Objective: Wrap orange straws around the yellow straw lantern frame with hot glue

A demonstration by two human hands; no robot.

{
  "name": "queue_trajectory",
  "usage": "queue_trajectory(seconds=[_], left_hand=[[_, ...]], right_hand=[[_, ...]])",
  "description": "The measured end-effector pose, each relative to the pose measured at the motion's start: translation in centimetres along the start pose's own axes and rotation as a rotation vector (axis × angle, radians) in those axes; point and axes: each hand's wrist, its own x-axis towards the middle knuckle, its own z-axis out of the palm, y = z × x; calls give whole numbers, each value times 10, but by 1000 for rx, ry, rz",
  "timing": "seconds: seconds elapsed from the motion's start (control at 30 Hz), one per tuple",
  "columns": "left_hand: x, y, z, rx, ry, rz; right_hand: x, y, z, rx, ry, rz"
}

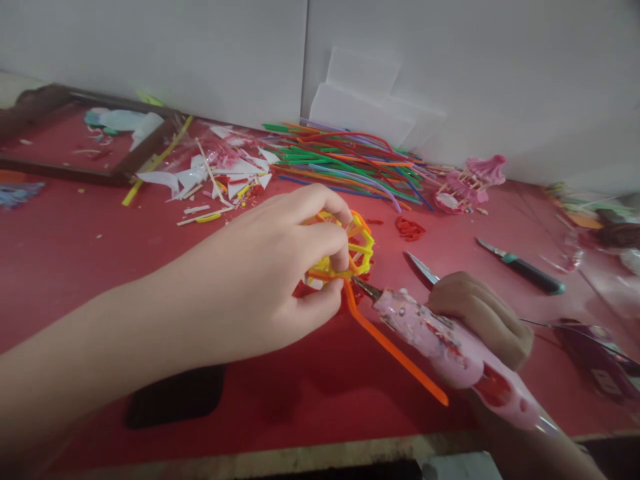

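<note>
My left hand (280, 267) is closed around a small cage-like figure of yellow and orange straws (356, 250) held just above the red table (100, 267). A long orange straw (395, 350) runs from the figure down toward the front edge. My right hand (480, 317) is wrapped around a pink glue gun (450, 347) smeared with dried glue. Its metal nozzle touches the figure where the orange straw joins.
A pile of coloured straws (345, 163) lies at the back. White paper scraps (215, 177) and a dark wooden frame (75, 133) sit back left. Pink paper pieces (470, 180), a knife (525, 267), a blade (423, 267) and a dark phone (175, 397) also lie about.
</note>
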Motion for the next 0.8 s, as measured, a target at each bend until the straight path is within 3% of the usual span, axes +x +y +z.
queue_trajectory(seconds=[0.4,0.8], left_hand=[[-1,2,-2,3,-6,-14],[-1,0,-2,8,-1,2]], right_hand=[[1,2,-2,79,-12,3],[-2,6,-8,17,-23,36]])
